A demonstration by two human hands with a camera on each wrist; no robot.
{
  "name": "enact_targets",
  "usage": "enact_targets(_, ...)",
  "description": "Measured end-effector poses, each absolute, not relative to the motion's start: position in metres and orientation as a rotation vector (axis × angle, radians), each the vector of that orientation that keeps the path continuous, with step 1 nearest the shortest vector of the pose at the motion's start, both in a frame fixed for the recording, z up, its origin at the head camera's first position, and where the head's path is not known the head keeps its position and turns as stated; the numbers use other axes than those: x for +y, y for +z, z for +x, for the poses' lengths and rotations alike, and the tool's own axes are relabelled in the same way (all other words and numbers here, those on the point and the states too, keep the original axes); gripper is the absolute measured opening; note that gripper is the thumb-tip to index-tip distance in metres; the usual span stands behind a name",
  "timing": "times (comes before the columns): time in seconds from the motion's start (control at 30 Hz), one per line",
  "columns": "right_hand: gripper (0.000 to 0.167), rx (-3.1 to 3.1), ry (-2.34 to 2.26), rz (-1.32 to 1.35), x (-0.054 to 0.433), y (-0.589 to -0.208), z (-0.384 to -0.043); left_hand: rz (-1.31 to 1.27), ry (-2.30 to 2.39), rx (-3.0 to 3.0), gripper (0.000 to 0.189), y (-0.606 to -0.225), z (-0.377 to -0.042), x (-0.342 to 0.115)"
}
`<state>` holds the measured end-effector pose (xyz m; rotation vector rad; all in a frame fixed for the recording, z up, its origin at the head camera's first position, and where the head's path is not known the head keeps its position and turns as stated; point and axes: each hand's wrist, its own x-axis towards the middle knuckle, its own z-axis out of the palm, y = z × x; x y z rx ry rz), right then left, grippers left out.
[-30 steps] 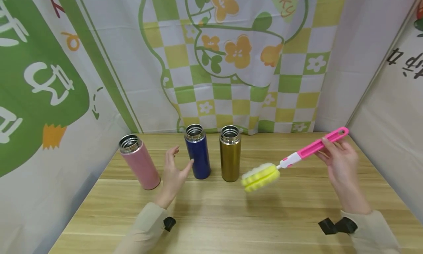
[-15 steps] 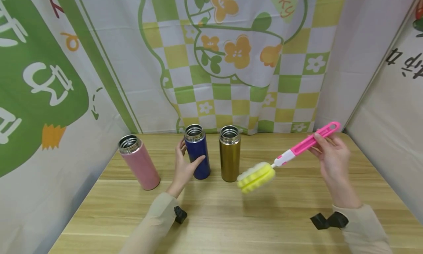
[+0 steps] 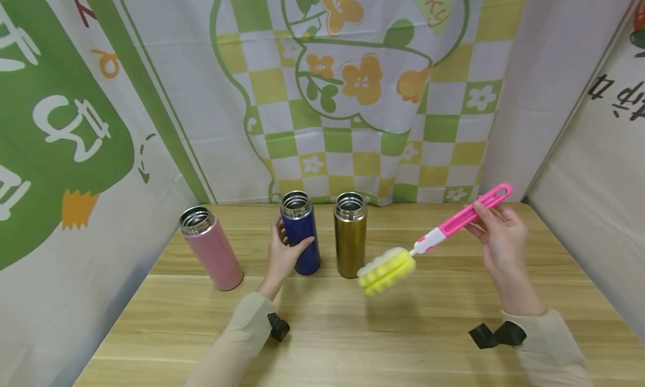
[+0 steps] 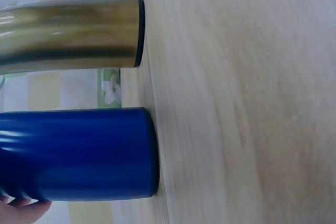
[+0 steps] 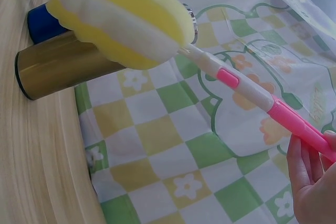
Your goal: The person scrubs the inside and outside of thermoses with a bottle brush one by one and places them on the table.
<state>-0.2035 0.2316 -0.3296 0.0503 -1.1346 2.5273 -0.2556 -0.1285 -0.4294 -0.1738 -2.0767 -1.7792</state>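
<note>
1. Head: my left hand (image 3: 282, 258) grips the blue bottle (image 3: 300, 225), standing on the counter (image 3: 327, 331) between pink bottle (image 3: 214, 251) and gold bottle (image 3: 350, 238); my right hand (image 3: 504, 241) holds the brush (image 3: 429, 240).
2. Left wrist: my fingers (image 4: 23, 213) curl against the blue bottle.
3. Right wrist: my fingers clamp the brush's handle (image 5: 296, 124).

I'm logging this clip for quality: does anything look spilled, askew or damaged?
Nothing plainly stands out: I see no spill or damage. The pink bottle looks slanted in the head view, but that may be lens distortion.

pink bottle (image 3: 214, 253), deep-blue bottle (image 3: 301, 229), gold bottle (image 3: 350, 242), pink-and-white brush handle (image 3: 456, 223), yellow-and-white sponge head (image 3: 387, 271), green-and-yellow checked cloth (image 3: 368, 152)
</note>
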Motion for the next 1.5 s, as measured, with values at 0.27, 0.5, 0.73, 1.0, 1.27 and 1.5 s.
enact_targets(0.27, 0.017, -1.077, 2.556, 0.092, 0.233, -0.326, -0.204, -0.151, -1.803, -2.068, 0.08, -0.428, -0.24, -0.129)
enact_targets(0.5, 0.015, -1.039, 2.551, 0.124, 0.236, -0.321, -0.205, -0.165, -1.823, -2.097, 0.08, -0.421, -0.221, -0.123)
enact_targets(0.73, 0.017, -1.052, 2.538, 0.119, 0.24, -0.314, -0.204, -0.228, -1.838, -2.127, 0.077, -0.394, -0.19, -0.108)
enact_targets(1.0, 0.015, -0.987, 2.56, 0.145, 0.246, -0.305, -0.204, -0.329, -1.85, -2.153, 0.079, -0.409, -0.187, -0.099)
enact_targets(1.27, 0.013, -0.875, 2.586, 0.183, 0.255, -0.291, -0.205, -0.431, -1.844, -2.209, 0.077, -0.415, -0.178, -0.085)
enact_targets(1.5, 0.018, -0.823, 2.61, 0.153, 0.263, -0.274, -0.205, -0.479, -1.891, -2.203, 0.078, -0.421, -0.174, -0.072)
